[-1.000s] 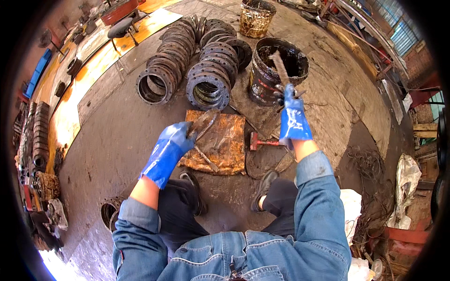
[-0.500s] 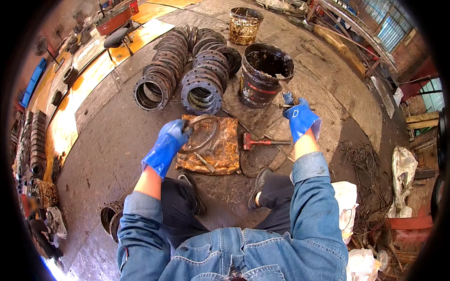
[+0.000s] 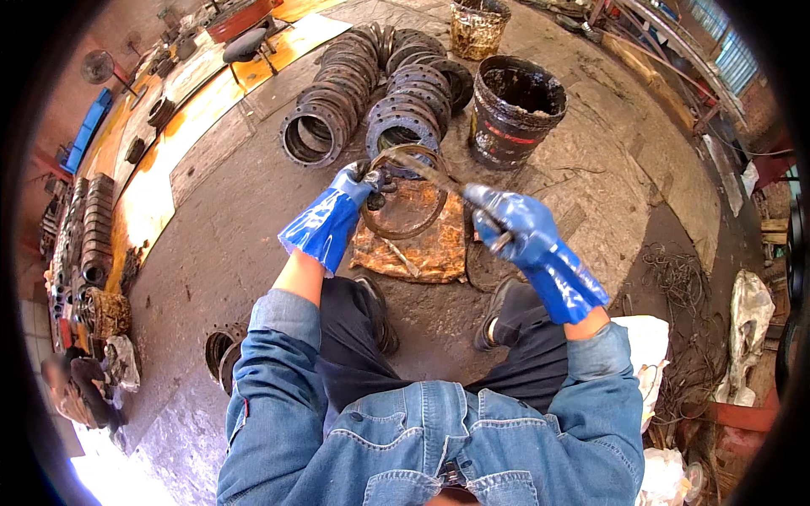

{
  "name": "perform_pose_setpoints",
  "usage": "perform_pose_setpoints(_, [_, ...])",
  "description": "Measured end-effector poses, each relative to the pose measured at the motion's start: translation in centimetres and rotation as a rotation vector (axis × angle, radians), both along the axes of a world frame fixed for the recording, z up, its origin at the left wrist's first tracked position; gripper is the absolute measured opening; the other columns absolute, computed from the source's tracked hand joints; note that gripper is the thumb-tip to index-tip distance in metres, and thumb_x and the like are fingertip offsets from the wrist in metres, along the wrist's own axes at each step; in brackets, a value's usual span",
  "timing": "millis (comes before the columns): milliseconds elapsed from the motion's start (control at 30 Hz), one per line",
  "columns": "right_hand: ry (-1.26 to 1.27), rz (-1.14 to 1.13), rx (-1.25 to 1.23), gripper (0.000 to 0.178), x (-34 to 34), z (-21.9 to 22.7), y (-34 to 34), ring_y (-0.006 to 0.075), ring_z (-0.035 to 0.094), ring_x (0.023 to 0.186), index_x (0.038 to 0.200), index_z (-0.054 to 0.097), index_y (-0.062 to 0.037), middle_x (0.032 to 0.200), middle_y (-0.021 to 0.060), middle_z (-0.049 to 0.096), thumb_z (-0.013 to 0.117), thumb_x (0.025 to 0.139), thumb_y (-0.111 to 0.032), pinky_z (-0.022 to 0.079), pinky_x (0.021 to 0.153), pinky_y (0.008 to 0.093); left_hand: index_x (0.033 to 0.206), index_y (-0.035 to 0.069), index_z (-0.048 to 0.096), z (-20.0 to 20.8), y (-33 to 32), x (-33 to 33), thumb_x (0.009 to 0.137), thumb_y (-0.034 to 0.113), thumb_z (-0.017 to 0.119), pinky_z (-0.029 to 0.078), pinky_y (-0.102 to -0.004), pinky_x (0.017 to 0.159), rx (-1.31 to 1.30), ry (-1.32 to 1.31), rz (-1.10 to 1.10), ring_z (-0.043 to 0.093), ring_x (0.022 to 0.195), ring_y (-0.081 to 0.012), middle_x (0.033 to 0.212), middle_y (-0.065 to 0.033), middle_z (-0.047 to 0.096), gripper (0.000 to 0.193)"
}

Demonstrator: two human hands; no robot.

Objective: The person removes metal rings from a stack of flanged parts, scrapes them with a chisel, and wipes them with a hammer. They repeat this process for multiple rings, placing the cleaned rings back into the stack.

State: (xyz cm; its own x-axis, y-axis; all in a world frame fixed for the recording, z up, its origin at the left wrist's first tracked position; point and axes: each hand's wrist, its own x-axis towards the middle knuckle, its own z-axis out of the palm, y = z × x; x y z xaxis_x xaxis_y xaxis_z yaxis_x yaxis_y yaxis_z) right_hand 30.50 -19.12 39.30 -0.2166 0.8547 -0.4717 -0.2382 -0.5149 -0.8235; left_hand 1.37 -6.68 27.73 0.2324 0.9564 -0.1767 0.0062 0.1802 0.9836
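My left hand [image 3: 354, 187], in a blue rubber glove with dark-stained fingers, is closed on the edge of a thin metal ring [image 3: 396, 234]. The ring is tilted up above a brown-stained block [image 3: 449, 260]. My right hand [image 3: 523, 226], also blue-gloved, grips a dark-coated brush [image 3: 429, 175]. The brush's far end reaches across the ring's upper part; whether it touches cannot be made out. A slim tool with a pale handle [image 3: 403, 260] lies on the block. Right behind the block stand rows of bolt-holed metal flanges [image 3: 403, 126].
A black bucket [image 3: 510, 139] with dark residue stands beyond my right hand, and a smeared smaller bucket [image 3: 477, 34] behind it. Tangled wire [image 3: 671, 278] and a white sack [image 3: 639, 337] lie on the right. More flanges [image 3: 221, 346] sit left of my legs. Another person [image 3: 80, 388] is at the far left.
My right hand has brought the brush from beside the black bucket leftward to the ring. My left hand has lifted the ring off the block. The red hammer is now hidden.
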Motion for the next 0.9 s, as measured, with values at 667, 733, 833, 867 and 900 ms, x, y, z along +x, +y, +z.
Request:
perform_pose_setpoints(667, [-1.522, 0.693, 1.32, 0.046, 2.0, -3.5, 1.3, 0.0276, 0.069, 0.08, 0.136, 0.049, -0.014, 0.103, 0.0133, 0.063, 0.055, 0.094, -0.03, 0.054, 0.058, 0.043, 0.118, 0.004, 0.063, 2.2, -1.2, 1.4, 0.086, 0.003, 0.07, 0.043, -0.0237, 0.049, -0.01, 0.422, -0.088, 0.053, 0.057, -0.0078, 0.087, -0.0038, 0.071, 0.033])
perform_pose_setpoints(733, [-1.333, 0.612, 1.298, 0.043, 2.6, -4.0, 2.1, 0.0253, 0.068, 0.075, 0.129, 0.056, -0.0136, 0.097, 0.0108, 0.066, 0.063, 0.088, -0.025, 0.053, 0.056, 0.0383, 0.119, 0.004, 0.063, 2.9, -1.8, 1.9, 0.088, 0.007, 0.069, 0.041, -0.0227, 0.048, -0.022, 0.43, -0.106, 0.051, 0.055, -0.0066, 0.086, -0.0036, 0.072, 0.032])
perform_pose_setpoints(833, [-0.955, 0.553, 0.9, 0.036, 3.4, -4.1, 3.1, 0.0196, 0.063, 0.068, 0.123, 0.061, -0.0119, 0.088, 0.0067, 0.064, 0.065, 0.088, -0.022, 0.051, 0.054, 0.0327, 0.117, 0.003, 0.064, 4.3, -2.4, 2.1, 0.091, 0.015, 0.068, 0.036, -0.021, 0.047, -0.09, 0.396, -0.098, 0.044, 0.053, -0.0046, 0.083, -0.0019, 0.071, 0.029])
perform_pose_setpoints(867, [-0.691, 0.441, 0.686, 0.031, 3.6, -4.8, 3.6, 0.0158, 0.061, 0.064, 0.119, 0.063, -0.0106, 0.084, 0.0044, 0.062, 0.065, 0.09, -0.021, 0.049, 0.053, 0.0305, 0.115, 0.004, 0.065, 4.9, -2.7, 2.2, 0.091, 0.016, 0.068, 0.035, -0.0211, 0.047, -0.086, 0.379, -0.072, 0.044, 0.052, -0.0045, 0.082, -0.0013, 0.07, 0.027])
perform_pose_setpoints(900, [-0.43, 0.323, 0.473, 0.027, 3.7, -5.2, 3.9, 0.0121, 0.058, 0.06, 0.116, 0.066, -0.0094, 0.08, 0.0021, 0.061, 0.066, 0.092, -0.021, 0.047, 0.052, 0.0284, 0.113, 0.004, 0.065, 5.9, -3.1, 2.4, 0.091, 0.017, 0.068, 0.034, -0.0212, 0.046, -0.079, 0.36, -0.052, 0.043, 0.052, -0.0043, 0.081, -0.0006, 0.07, 0.026])
